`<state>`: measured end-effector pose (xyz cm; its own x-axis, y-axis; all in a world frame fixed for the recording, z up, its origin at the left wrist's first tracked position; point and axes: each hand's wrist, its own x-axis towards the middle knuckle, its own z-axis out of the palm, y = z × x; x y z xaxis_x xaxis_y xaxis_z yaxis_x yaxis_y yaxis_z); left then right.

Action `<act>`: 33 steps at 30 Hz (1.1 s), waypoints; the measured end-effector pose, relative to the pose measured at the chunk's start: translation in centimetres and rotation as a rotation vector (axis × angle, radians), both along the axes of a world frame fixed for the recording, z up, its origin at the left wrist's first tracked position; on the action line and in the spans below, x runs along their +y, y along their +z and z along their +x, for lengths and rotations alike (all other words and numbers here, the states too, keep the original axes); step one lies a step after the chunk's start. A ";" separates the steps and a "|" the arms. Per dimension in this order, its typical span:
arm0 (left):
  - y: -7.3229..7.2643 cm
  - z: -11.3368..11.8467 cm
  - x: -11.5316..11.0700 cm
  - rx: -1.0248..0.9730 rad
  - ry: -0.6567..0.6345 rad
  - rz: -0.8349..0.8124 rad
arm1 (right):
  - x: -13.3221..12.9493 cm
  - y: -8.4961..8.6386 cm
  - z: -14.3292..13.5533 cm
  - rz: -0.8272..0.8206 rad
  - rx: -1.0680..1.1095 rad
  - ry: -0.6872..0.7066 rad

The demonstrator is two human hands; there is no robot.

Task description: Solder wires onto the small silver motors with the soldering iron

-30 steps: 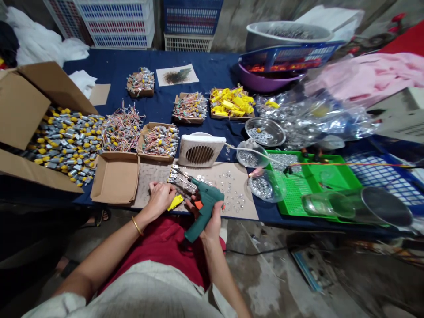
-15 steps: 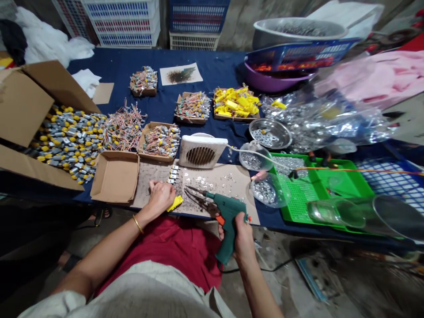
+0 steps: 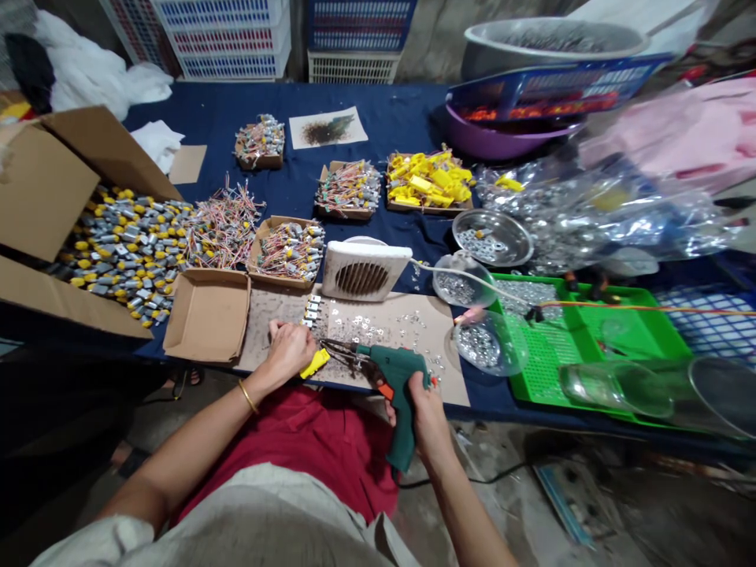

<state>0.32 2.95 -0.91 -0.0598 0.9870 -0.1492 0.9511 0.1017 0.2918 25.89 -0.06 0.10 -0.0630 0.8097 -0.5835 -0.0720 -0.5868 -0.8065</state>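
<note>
My right hand [image 3: 429, 417] is wrapped round the handle of a green soldering gun [image 3: 398, 370] with an orange trigger. Its thin metal tip points left and reaches close to the fingertips of my left hand [image 3: 289, 352]. Those fingers are pressed together on the cardboard sheet; whatever they pinch is too small and hidden to name. Against their right side lies a yellow plastic piece [image 3: 315, 363]. Just beyond the fingers stands a short row of small white-and-metal parts [image 3: 311, 310]. Small metal bits [image 3: 360, 324] are scattered over the cardboard sheet [image 3: 446, 370].
A small fan [image 3: 367, 269] stands behind the work spot. At left are an open box of motors [image 3: 127, 252] and a shallow cardboard tray [image 3: 206, 315]. Bowls of metal bits [image 3: 479, 344] and a green tray [image 3: 535, 374] stand at right. Yellow parts [image 3: 430, 179] fill a box behind.
My right hand has brought the soldering gun leftward, so its tip is now nearer my left fingertips. My left hand stays at the yellow piece. The view has shifted slightly.
</note>
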 end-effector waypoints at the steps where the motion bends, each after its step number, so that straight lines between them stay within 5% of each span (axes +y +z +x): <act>1: 0.1 0.0 0.0 0.003 0.001 -0.004 | 0.0 0.2 -0.1 -0.008 -0.008 0.002; 33: 0.5 0.0 0.0 -0.042 0.009 0.006 | -0.8 0.8 -1.4 0.060 -0.109 0.004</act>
